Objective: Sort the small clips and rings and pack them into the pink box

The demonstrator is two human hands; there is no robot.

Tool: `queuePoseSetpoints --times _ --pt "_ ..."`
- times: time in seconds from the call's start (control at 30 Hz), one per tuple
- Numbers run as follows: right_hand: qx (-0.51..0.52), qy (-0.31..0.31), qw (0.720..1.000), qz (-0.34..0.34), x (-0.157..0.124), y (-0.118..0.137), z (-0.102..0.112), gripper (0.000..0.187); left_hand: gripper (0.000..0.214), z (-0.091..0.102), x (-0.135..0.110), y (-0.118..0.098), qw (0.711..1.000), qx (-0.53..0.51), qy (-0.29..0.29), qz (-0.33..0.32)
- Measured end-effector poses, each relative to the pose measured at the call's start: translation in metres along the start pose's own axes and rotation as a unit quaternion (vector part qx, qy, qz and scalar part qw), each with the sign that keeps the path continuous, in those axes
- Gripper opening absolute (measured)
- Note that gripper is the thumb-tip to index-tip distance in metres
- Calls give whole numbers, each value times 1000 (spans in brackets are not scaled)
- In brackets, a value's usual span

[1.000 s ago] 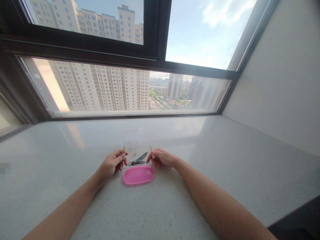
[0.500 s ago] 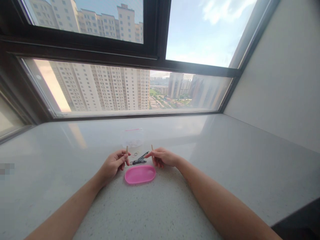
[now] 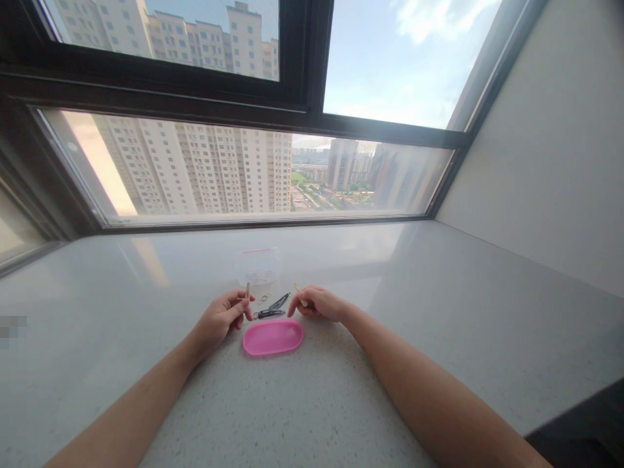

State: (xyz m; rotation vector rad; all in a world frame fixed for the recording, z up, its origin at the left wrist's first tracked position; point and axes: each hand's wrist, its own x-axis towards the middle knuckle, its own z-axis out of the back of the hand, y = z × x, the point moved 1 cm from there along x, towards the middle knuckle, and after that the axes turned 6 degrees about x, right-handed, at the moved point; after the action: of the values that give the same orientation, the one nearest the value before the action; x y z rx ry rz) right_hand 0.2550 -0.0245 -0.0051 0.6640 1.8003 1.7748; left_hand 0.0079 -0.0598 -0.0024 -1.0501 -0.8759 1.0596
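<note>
Head view, sole camera. Left hand (image 3: 220, 316) over pale speckled tabletop (image 3: 292, 409), thumb and fingers closed in a pinch on a slim pale stick (image 3: 248, 290); stick near upright, top end clear above the fingers, lower part partly hidden by them. Right hand (image 3: 316, 303) opposite, fingers curled, closed on a gold-toned stick (image 3: 297, 286); stick tilted, upper end leaning left, one finger pointing down toward the tabletop. Contact of that fingertip with the tabletop: cannot tell.

Between the two hands: two dark clips (image 3: 279, 301), roughly end to end at an angle, lower one nearly level, upper one slanting up toward the right hand. Just left of the lower clip, close to left fingertips: a small ring, partly blurred. Slightly beyond the clips: more small rings (image 3: 264, 298), too small to count.

Nearer the wearer than the clips: pink oval tray (image 3: 273, 338), flat on the tabletop, left end near left hand, right end below right hand. Beyond both hands: clear bag (image 3: 259, 266) with reddish strip along far edge, contents indistinct.
</note>
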Motion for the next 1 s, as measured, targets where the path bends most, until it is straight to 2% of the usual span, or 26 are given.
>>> queuePoseSetpoints --times 0.23,0.33,0.5,0.73,1.0 --pt "23 -12 999 -32 0 -2 1 27 28 0 -1 0 1000 0 4 1" --pt "55 -9 998 -17 0 -4 1 22 28 0 -1 -1 1000 -4 3 1" --pt "63 -3 998 11 2 -7 1 28 30 0 0 0 1000 -1 -2 3" --pt "20 -17 1000 11 2 -7 0 34 33 0 0 -1 1000 14 -5 3" --pt "16 -24 999 18 3 -9 -1 31 34 0 1 2 1000 2 -3 -1"
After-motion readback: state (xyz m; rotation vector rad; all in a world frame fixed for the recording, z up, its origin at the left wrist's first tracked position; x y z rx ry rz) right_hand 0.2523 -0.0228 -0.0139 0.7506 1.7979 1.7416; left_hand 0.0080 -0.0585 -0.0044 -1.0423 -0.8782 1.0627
